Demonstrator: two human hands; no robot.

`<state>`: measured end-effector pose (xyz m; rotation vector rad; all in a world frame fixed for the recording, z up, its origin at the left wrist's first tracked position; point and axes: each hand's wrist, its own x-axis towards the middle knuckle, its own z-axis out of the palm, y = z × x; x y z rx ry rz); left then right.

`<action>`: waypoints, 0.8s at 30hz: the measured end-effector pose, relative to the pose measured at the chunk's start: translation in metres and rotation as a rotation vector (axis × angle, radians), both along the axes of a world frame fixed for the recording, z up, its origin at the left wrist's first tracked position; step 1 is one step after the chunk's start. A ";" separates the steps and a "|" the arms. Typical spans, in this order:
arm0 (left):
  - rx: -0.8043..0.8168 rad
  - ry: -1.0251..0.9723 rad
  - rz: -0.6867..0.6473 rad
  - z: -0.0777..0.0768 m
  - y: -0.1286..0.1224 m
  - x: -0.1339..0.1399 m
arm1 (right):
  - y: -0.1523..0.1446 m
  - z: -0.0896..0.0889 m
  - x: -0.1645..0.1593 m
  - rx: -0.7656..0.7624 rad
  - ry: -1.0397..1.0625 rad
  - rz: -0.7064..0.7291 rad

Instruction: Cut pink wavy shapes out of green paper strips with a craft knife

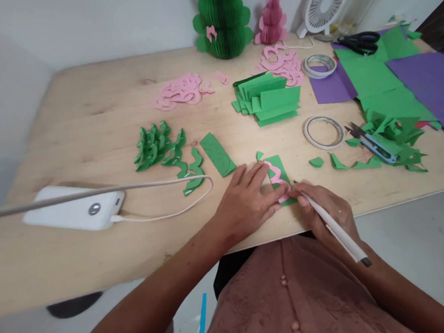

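My left hand [246, 198] lies flat on the table, fingers stretched out, pressing down a wavy pink paper cutout [275, 174]. That cutout rests on a green paper rectangle [282, 167] near the table's front edge. In my right hand [326, 207] is a white pen [335, 225], its tip low beside the cutout's right side. Left of these lies another green rectangle [218, 154] with curved lines drawn on it. Farther left are several stapled, wavy green pieces [154, 145]. Behind my hands stands a stack of folded green paper [270, 96].
Two tape rolls [324, 131] [319, 66], blue thread snips [376, 146] and green scraps [396, 134] lie right. Black-handled scissors [361, 42] rest farther back. A white power bank [75, 207] with a cable is left. Pink cutouts [181, 91], paper figures [222, 22] and a fan [325, 4] are behind.
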<state>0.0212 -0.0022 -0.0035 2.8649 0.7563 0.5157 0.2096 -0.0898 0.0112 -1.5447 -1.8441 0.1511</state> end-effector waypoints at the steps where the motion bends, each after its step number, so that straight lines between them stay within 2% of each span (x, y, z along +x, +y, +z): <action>1: 0.001 0.000 0.000 0.000 0.000 0.000 | 0.000 0.000 0.000 0.013 -0.036 0.009; 7: 0.008 0.000 -0.007 0.002 0.001 0.001 | -0.001 -0.004 0.001 0.084 -0.136 0.058; 24: 0.067 -0.067 0.029 0.000 0.002 0.005 | 0.001 -0.003 0.000 0.119 -0.133 0.081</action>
